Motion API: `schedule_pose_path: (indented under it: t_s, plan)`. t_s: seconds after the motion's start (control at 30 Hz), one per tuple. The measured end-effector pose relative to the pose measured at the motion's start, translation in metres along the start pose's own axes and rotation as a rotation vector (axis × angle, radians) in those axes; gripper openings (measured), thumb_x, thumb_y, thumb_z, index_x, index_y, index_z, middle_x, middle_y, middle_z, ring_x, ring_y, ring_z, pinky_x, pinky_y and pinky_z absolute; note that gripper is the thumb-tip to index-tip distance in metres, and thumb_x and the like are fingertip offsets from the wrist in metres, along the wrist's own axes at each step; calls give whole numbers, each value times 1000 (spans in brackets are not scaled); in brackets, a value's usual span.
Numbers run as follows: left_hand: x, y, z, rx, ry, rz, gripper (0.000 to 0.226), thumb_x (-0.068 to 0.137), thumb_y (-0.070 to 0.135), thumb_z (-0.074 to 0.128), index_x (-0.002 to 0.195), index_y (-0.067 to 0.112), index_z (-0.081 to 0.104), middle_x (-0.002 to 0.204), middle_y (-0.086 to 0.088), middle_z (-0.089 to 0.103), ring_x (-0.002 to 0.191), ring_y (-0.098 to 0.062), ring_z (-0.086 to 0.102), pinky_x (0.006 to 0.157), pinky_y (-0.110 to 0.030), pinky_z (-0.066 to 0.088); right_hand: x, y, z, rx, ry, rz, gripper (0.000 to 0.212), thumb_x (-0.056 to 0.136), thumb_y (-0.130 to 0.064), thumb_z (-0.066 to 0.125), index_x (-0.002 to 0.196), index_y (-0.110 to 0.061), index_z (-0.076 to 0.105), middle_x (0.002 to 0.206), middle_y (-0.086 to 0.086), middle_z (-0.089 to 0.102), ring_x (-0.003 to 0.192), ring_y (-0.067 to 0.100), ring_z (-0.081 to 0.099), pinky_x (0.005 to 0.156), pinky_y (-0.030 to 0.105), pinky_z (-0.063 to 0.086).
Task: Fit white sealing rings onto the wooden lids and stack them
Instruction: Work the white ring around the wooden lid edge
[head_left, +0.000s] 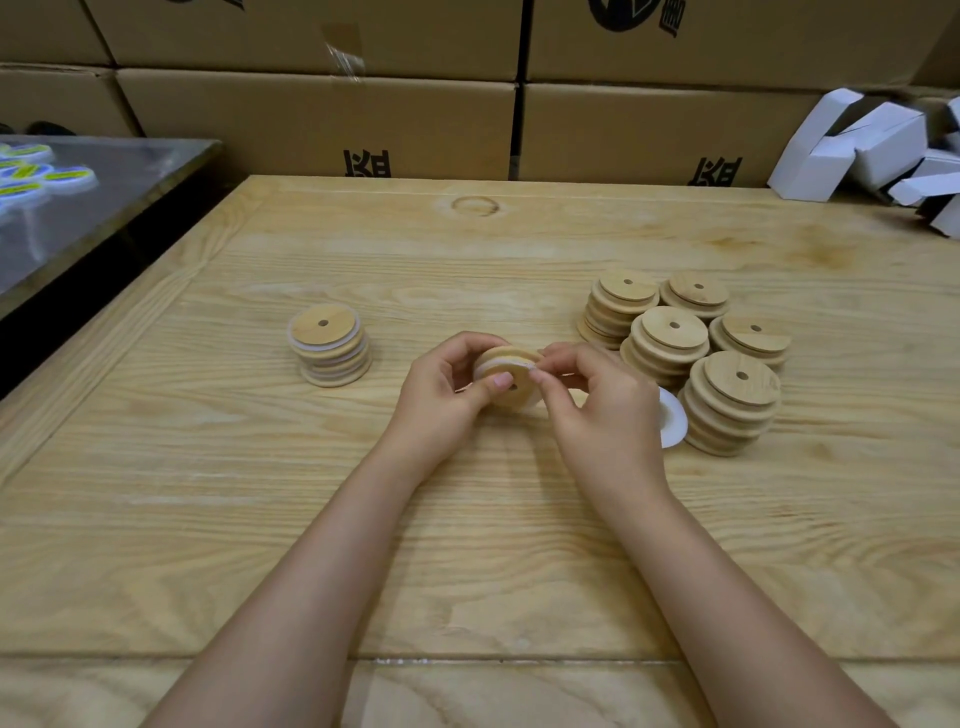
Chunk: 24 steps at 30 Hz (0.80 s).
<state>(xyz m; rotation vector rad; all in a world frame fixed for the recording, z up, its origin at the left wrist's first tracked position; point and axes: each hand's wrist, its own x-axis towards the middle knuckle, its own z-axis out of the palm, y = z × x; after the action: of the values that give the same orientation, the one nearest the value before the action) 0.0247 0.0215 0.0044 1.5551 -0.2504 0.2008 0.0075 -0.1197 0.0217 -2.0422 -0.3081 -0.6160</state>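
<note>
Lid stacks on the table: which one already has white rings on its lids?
The lone stack on the left: white rings show around the edges of its lids. The five stacks clustered on the right are bare wood.

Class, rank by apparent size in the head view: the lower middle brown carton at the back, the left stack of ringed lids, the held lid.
1. Lower middle carton, largest though farthest.
2. Left stack of ringed lids.
3. Held lid, partly covered.

Wooden table (208, 519): ringed stack (330, 345), bare stacks (691, 353).
</note>
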Motion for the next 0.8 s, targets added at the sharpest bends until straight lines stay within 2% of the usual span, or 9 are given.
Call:
schedule_pose_path:
  t_s: [0.13,0.3,0.43,0.6,0.7,0.8]
  plan:
    - [1,-1,-1,-10,2,30,31,83,-11,59,92,18,59,88,3,63,82,-4,60,78,-21,47,1,0,0,107,42,73,7,80,-4,70,77,-11,69,81,-18,62,86,3,63,80,22,51]
    - [1,-2,-3,-66,-22,41,30,83,-13,57,93,15,59,83,11,68,84,-4,62,76,-18,48,3,-1,0,177,22,113,15,78,-2,71,73,-16,68,81,-18,65,84,0,63,79,22,52]
    - [0,-1,-2,-78,-33,36,29,83,-12,56,93,14,59,88,4,66,83,-5,62,76,-18,49,5,0,-2,197,-17,112,16,78,-2,70,73,-18,67,82,-14,65,84,3,63,79,25,52]
    - [-1,1,-1,-59,-38,26,23,83,-5,60,95,15,60,83,12,68,80,-2,62,71,-19,51,7,0,-5,190,-49,140,27,81,-6,68,74,-31,61,78,-18,63,81,4,62,80,28,52]
    - [-2,2,2,-38,-59,14,23,83,-3,62,98,14,61,90,5,67,82,-2,63,71,-19,51,7,1,-5,175,-83,154,19,82,-10,68,76,-27,64,80,-16,64,85,7,62,82,29,50]
    - [-2,3,5,-11,-63,25,20,84,-3,61,97,12,62,92,1,67,80,-1,64,71,-16,50,5,2,-3,120,-104,112,4,82,-13,67,82,-17,68,86,-9,65,88,5,57,80,21,45]
